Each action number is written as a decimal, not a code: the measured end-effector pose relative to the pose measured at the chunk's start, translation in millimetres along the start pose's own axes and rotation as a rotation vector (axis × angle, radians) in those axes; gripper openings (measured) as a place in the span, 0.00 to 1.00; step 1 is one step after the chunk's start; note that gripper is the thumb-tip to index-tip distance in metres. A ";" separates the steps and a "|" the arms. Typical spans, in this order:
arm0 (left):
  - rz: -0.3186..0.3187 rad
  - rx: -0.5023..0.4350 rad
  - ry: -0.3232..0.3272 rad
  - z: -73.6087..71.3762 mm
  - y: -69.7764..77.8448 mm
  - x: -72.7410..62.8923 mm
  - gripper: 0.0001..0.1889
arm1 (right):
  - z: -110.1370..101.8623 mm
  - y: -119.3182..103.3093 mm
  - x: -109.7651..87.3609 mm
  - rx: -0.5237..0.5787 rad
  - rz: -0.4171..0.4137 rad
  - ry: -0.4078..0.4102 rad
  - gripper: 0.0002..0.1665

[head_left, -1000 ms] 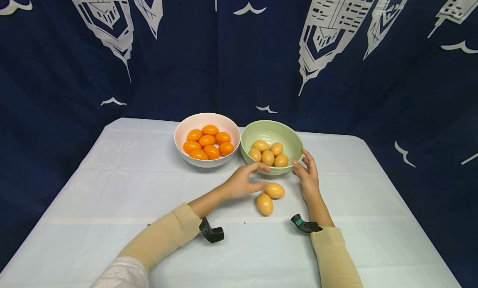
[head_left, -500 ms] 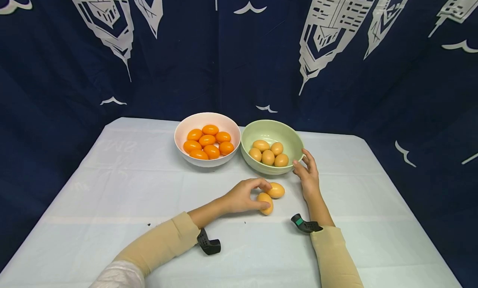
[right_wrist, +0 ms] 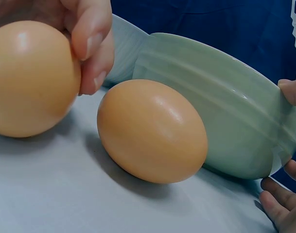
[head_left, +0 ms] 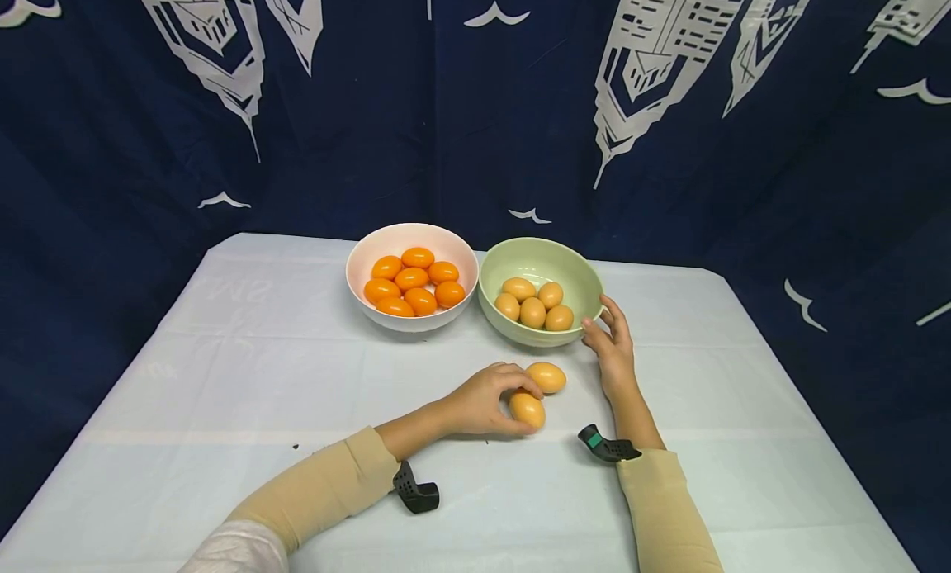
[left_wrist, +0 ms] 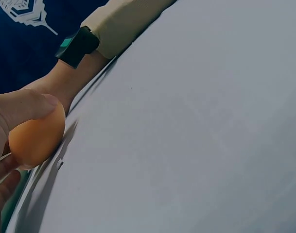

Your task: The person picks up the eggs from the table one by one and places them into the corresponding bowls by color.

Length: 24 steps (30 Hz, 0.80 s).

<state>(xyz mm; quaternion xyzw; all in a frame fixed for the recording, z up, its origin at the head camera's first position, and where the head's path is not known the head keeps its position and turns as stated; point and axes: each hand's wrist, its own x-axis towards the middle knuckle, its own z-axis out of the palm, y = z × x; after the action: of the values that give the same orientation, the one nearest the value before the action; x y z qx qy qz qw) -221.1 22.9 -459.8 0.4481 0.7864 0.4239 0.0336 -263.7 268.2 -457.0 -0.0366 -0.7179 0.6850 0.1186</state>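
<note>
My left hand (head_left: 486, 404) is at the nearer brown egg (head_left: 527, 409) on the table, thumb on one side and fingers on the other. In the left wrist view the thumb lies across this egg (left_wrist: 38, 133). Just beyond it a second brown egg (head_left: 546, 377) lies on its side, untouched. My right hand (head_left: 615, 358) holds the right side of the green bowl (head_left: 531, 255), with a fingertip at its rim and other fingers low on the outer wall in the right wrist view. Several brown eggs (head_left: 532, 313) lie in that bowl.
Left of the green bowl, close against it, stands a pink bowl (head_left: 371, 249) with several glossy orange egg-shaped pieces (head_left: 412, 278). A white cloth covers the table (head_left: 245, 375). A dark blue printed curtain (head_left: 475, 127) hangs behind its far edge.
My left hand has come down from the green bowl's near rim toward me and closed round the nearer egg. The right hand has stayed at the bowl.
</note>
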 end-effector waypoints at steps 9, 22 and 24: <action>-0.037 -0.033 -0.026 0.8 -3.0 -2.3 0.23 | 0.3 1.0 0.2 0.007 0.012 0.005 0.36; -0.050 -0.049 -0.028 2.9 -5.1 -6.3 0.24 | 0.2 0.8 -0.9 0.013 0.012 0.011 0.36; -0.053 -0.052 -0.026 3.0 -5.5 -6.6 0.24 | 0.5 0.3 -1.1 0.014 0.015 0.012 0.36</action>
<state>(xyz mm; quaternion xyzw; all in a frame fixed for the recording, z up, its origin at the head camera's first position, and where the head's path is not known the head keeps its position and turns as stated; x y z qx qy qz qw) -219.6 18.7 -467.7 0.4315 0.7862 0.4374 0.0668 -262.8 267.6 -457.5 -0.0452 -0.7120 0.6908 0.1178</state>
